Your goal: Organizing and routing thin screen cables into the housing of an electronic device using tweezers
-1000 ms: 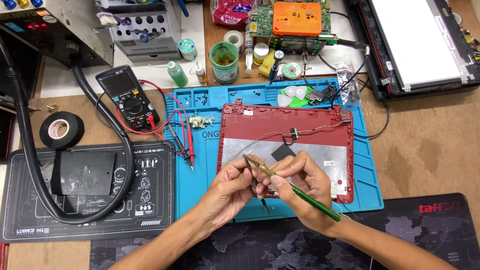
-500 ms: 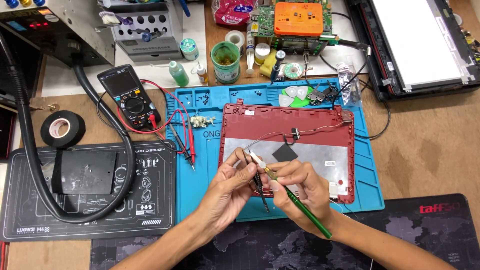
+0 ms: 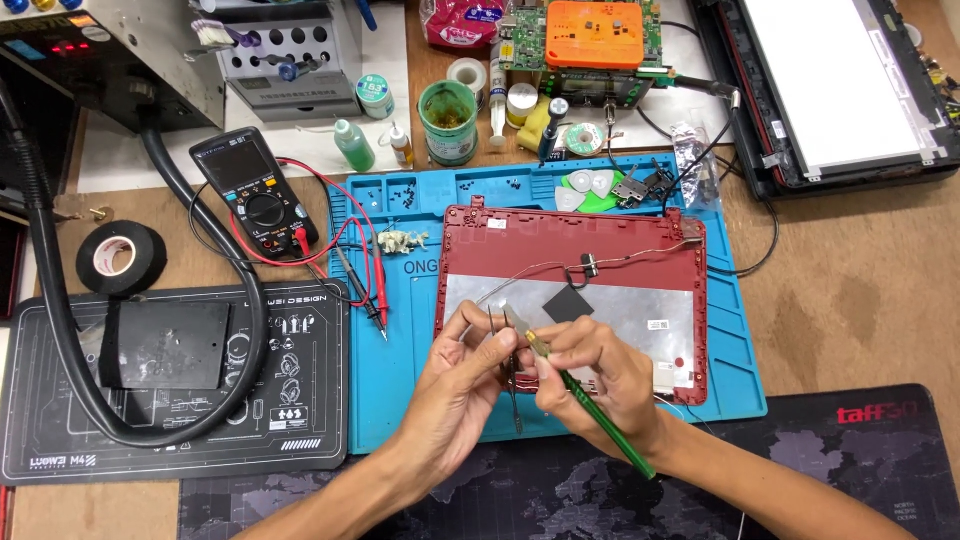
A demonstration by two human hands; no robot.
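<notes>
Since a second ago both hands have drawn closer, low in the frame's centre over the red laptop lid (image 3: 570, 250) on the blue mat (image 3: 390, 380). Right hand (image 3: 600, 375) fingers pinch a green-handled tool (image 3: 600, 425); left hand (image 3: 465, 375) fingers pinch tweezers (image 3: 512, 385). Fine work near the lid's thin cable seems underway, and steady tips come next.

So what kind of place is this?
Most likely an electronics repair bench: a multimeter with probe leads, a blue work mat holding an opened red laptop lid, and a circuit board.
</notes>
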